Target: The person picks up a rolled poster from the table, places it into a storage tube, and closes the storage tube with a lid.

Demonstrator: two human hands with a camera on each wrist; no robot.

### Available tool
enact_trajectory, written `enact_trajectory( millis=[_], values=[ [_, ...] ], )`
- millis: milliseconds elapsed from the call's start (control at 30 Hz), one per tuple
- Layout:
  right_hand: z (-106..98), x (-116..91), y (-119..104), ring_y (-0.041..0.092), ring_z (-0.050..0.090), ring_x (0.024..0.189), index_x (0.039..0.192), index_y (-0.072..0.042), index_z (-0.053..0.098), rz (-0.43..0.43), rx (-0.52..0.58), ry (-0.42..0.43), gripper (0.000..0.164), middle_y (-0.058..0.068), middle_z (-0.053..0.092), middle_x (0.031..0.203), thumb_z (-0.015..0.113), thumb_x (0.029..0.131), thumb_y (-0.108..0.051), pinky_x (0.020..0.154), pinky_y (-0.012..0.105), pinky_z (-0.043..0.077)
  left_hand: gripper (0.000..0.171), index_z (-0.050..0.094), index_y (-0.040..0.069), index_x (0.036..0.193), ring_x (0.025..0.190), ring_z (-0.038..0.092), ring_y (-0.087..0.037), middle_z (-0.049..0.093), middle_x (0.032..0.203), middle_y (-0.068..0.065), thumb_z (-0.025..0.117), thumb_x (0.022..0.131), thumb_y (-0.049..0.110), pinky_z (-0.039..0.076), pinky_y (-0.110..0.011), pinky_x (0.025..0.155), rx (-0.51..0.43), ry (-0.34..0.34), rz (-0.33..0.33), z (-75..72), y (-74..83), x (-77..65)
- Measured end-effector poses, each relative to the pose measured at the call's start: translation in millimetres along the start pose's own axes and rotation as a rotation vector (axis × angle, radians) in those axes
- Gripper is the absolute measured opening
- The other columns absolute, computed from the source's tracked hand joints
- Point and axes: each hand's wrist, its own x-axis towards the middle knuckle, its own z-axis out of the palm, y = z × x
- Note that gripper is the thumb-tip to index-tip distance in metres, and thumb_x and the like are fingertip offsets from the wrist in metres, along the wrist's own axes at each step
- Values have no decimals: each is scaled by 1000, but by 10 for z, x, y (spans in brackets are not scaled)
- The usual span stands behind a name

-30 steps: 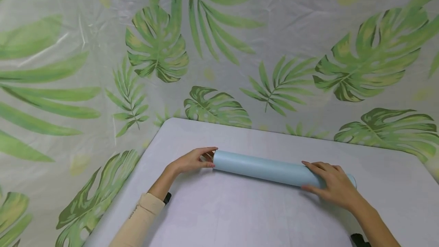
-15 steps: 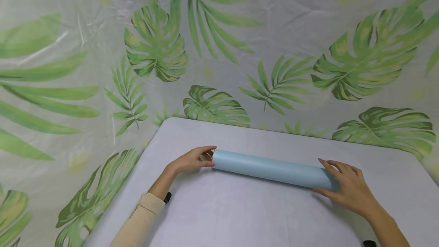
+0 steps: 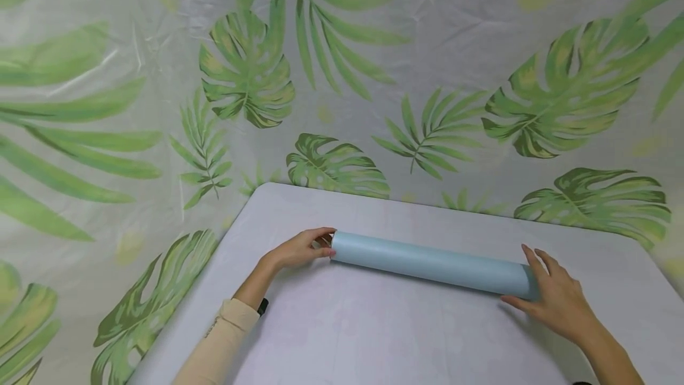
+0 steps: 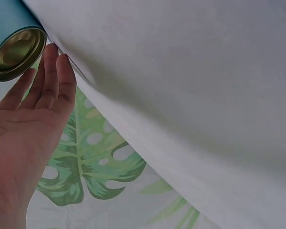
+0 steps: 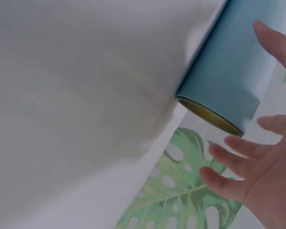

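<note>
A long pale blue roll (image 3: 433,263) lies on its side across the white table (image 3: 374,337), well in from the edges, with a leaf-printed sheet (image 3: 342,76) hung behind. Its left end is capped by the left hand (image 3: 299,249), whose fingers (image 4: 52,76) are nearly straight and rest against the rim of the hollow core; nothing is gripped. The right end is met by the right hand (image 3: 556,302), spread open with loose fingers (image 5: 229,160), thumb beneath and fingers above; whether the roll is actually touched there cannot be told. For the roll to be steadied well, even pressure should be kept at both ends, so that it is not skewed or rolled away.
</note>
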Motion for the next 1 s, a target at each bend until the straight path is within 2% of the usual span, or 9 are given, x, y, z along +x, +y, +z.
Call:
enact_trajectory(
  millis=[133, 467, 800, 1000],
  values=[
    [10, -10, 37, 69, 51, 111, 164, 0, 18, 41, 22, -36, 124, 46, 41, 140, 90, 76, -48, 72, 79, 44, 60, 41, 2, 156, 130, 58, -31, 60, 143, -18, 58, 107, 31, 48, -50, 109, 12, 17, -8, -3, -14, 23],
    [-11, 2, 81, 74, 44, 115, 163, 7, 4, 108, 70, -129, 122, 52, 32, 142, 82, 87, -49, 79, 79, 46, 61, 39, 1, 158, 130, 57, -33, 59, 142, -18, 58, 108, 31, 48, -51, 109, 1, 35, -11, -31, -40, 26],
    [-79, -12, 143, 74, 40, 119, 162, 8, -2, 157, 77, -161, 123, 53, 28, 143, 78, 90, -51, 85, 81, 42, 61, 38, 0, 157, 130, 58, -32, 61, 142, -18, 57, 108, 31, 49, -50, 109, 9, 31, 6, 4, 4, 69],
    [-94, 1, 173, 73, 43, 117, 162, 7, -7, 184, 83, -190, 122, 54, 27, 144, 73, 93, -54, 80, 77, 46, 61, 39, 1, 157, 131, 58, -31, 61, 141, -16, 57, 108, 31, 49, -49, 109, 25, 43, -10, -33, 43, 51]
  ],
)
